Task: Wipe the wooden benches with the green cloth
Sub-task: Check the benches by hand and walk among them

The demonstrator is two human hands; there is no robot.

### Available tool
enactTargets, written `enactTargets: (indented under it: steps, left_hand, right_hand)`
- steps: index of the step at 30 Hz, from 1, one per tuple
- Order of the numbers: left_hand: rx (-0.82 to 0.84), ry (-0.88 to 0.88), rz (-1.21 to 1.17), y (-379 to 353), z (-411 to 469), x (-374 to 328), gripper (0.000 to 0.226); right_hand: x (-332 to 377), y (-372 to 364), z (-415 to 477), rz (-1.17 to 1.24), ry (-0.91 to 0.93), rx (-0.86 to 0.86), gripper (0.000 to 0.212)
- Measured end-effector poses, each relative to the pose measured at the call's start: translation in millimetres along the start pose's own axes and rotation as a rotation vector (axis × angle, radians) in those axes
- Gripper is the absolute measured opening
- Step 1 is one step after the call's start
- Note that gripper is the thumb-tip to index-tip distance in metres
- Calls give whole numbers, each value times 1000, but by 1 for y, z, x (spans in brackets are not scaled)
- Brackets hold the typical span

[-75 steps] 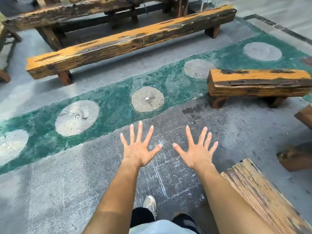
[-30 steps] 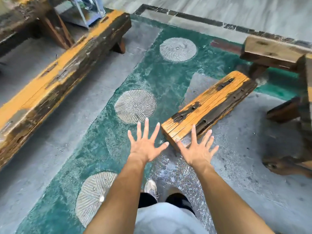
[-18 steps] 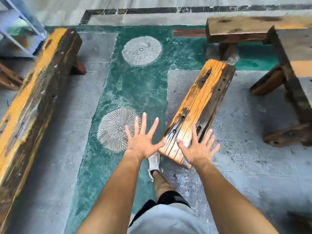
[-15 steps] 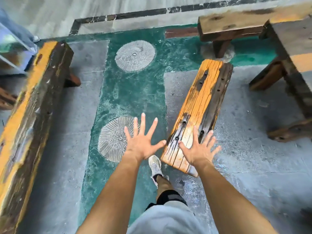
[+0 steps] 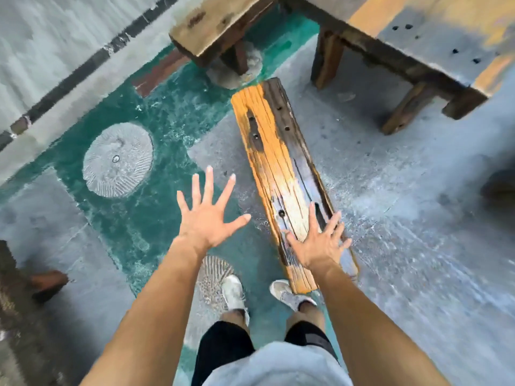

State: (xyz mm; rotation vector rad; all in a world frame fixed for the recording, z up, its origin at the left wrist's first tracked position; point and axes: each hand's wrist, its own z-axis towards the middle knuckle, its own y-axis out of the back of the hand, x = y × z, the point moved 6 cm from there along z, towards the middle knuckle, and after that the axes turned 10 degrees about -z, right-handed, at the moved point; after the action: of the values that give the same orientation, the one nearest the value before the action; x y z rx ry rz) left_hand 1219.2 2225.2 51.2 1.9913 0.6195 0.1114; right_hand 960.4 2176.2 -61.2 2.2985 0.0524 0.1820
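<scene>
Here, two bare hands reach forward, left hand [image 5: 207, 221] and right hand [image 5: 317, 243] both spread wide, holding nothing. The right hand is over the near end of one short orange bench [image 5: 276, 162], nearer than a moment ago. A weathered bench [image 5: 217, 20] and a larger wooden surface [image 5: 418, 32] stand beyond.

Orange counter [image 5: 281, 174] with dark streaks; teal floor band [image 5: 167, 126] holds grey ribbed discs [image 5: 118, 160]; shoes [image 5: 233, 293] white.
</scene>
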Motion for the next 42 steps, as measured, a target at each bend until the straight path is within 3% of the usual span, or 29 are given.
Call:
enactTargets:
  steps: [2, 3, 5, 6, 8, 9, 11, 12, 14, 15, 17, 18, 20, 21, 23, 24, 26, 27, 30, 35, 42]
  left_hand:
    - [6, -46, 37, 7, 11, -13, 107]
    - [85, -198, 54, -2, 38, -41, 114]
    - [64, -282, 77, 1, 46, -63, 126]
    - [140, -427, 108, -16, 68, -86, 131]
    - [122, -481, 145, -19, 72, -93, 139]
    - [228, -625, 195, -55, 89, -110, 142]
    - [220, -681, 267, -64, 95, -108, 148]
    - [277, -817, 329, -105, 110, -117, 150]
    - [256, -852, 391, -117, 117, -113, 154]
    - [311, -933, 424, -163, 132, -110, 156]
    - [311, -938, 489, -178, 136, -104, 158]
    - [348, -1012, 521, -235, 153, -95, 159]
    - [334, -1039, 573, -248, 160, -94, 161]
    - [358, -1084, 599, -301, 174, -82, 162]
    - [313, -1109, 653, -311, 183, -79, 164]
    - [336, -1151, 696, -357, 190, -66, 165]
    - [304, -1166, 708, -365, 193, -68, 165]
    - [328, -1185, 709, -398, 198, -62, 165]
    - [306, -1206, 714, -423, 206, -72, 163]
    - [285, -1136, 681, -436, 216, -66, 153]
    - [213, -1150, 651, -445, 214, -47, 156]
  right_hand:
    - [-3, 3, 4, 16, -16, -49, 99]
    - [-20, -10, 3, 113, -156, -22, 100]
    - [-23, -4, 6, 115, -162, -76, 102]
    - [-34, -26, 6, 211, -307, -63, 102]
    - [-30, -24, 7, 185, -304, -104, 103]
    - [-38, -66, 0, 284, -459, -74, 103]
    - [-31, -76, -7, 308, -467, -92, 107]
    - [-40, -118, -7, 360, -588, -78, 111]
    - [-38, -131, -13, 386, -587, -74, 120]
    - [-38, -173, -6, 438, -658, -55, 126]
    - [-31, -182, -4, 443, -652, -17, 136]
    - [-33, -230, 17, 472, -700, -24, 142]
    - [-26, -230, 33, 457, -689, -6, 151]
    - [-29, -278, 56, 490, -723, -36, 154]
    - [-23, -273, 73, 418, -696, -29, 160]
    - [-27, -318, 88, 443, -732, -51, 162]
    - [-28, -314, 96, 370, -720, -58, 165]
    - [-35, -349, 105, 395, -772, -107, 165]
    - [-43, -363, 116, 332, -801, -224, 160]
    - [-33, -369, 130, 309, -746, -235, 158]
    - [-25, -387, 130, 344, -740, -289, 159]
